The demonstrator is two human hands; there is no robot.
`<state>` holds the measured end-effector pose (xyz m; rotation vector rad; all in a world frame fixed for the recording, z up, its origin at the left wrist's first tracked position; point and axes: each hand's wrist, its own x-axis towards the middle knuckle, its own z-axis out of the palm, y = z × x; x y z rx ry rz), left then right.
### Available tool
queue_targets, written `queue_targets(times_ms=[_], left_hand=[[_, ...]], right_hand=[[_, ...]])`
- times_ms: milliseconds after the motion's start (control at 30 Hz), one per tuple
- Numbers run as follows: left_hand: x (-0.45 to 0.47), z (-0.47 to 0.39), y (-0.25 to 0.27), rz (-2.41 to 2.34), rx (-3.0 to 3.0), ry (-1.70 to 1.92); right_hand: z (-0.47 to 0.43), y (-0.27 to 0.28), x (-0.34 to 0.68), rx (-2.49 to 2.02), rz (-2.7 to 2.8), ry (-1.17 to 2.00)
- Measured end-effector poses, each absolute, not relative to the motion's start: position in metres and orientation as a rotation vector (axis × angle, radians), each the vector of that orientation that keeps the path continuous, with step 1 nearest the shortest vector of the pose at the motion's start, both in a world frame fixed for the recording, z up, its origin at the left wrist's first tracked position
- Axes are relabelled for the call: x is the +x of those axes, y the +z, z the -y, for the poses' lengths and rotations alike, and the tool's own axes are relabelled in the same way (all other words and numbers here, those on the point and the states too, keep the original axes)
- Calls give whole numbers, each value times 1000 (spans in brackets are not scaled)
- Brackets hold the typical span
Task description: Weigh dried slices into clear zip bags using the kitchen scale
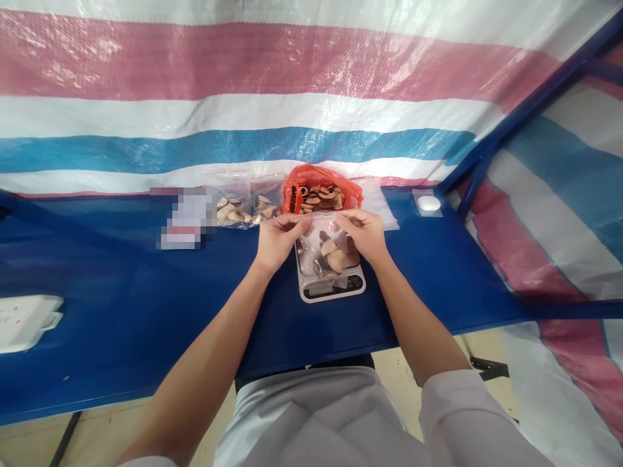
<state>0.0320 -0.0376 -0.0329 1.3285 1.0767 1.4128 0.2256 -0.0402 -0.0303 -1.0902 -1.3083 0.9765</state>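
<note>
Both my left hand and my right hand pinch the top edge of a clear zip bag, one at each side. Inside the bag lie several pale dried slices with darker edges. It hangs over a white kitchen scale; whether the bag touches the scale I cannot tell. The scale's dark display and buttons show at its near edge. Just behind my hands stands an open red plastic bag, filled with more brown and pale dried slices.
Left of the red bag are two filled clear bags. Flat clear bags lie to its right. A white round object sits at the back right, and a white power strip at the left. Striped sheeting hangs behind the blue table.
</note>
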Motion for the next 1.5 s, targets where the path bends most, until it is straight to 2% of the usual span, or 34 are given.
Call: queue_targets(times_ms=[633, 1500], left_hand=[[32, 38, -33, -979, 1307, 1461], [34, 41, -33, -975, 1243, 1314]], right_hand=[[42, -25, 220, -1097, 1320, 1028], [40, -27, 224, -1077, 1344, 1038]])
